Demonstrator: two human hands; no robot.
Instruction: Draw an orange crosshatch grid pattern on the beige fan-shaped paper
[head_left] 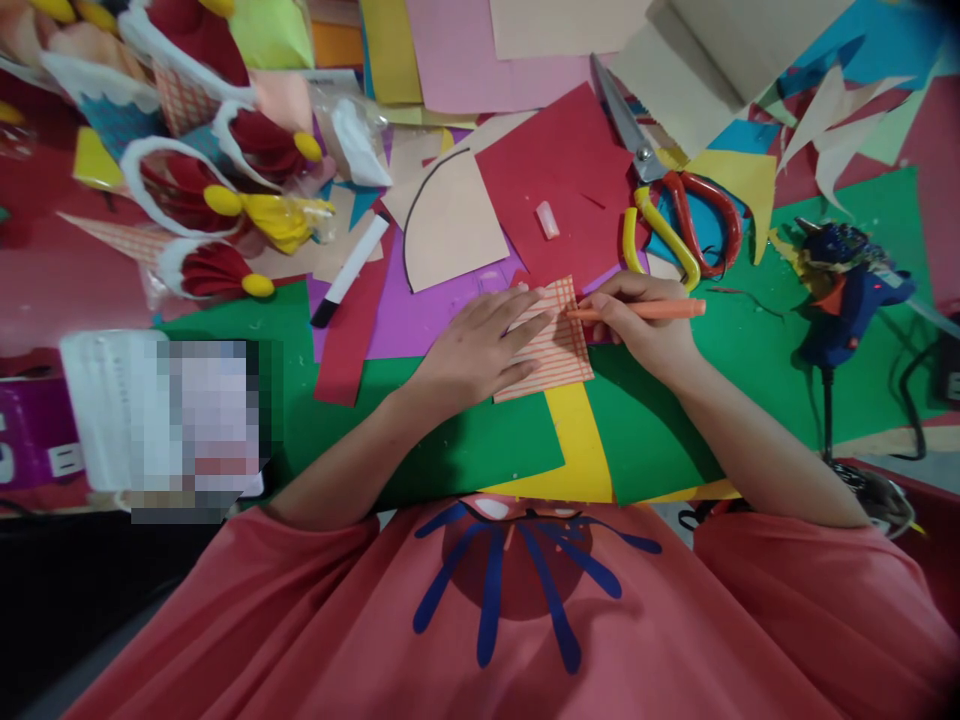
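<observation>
My left hand [487, 345] lies flat with its fingers spread over a small piece of cream paper [551, 360] that bears orange lines, crossing into a grid near its right edge. In my right hand [649, 325] is an orange marker [660, 309], gripped between thumb and fingers, its tip on the paper by the right edge. Beyond the hands lie red paper [559, 170] and a cream quarter-circle cutout [457, 225] with a black curved edge. A white marker with a black end [351, 270] rests to the left.
Scissors [664, 185] with red and yellow handles lie beyond my right hand. A blue glue gun [851, 290] stands at the right, its cord hanging over the front edge. Paper cone crafts [202, 190] crowd the upper left. Green paper [465, 450] covers the near side.
</observation>
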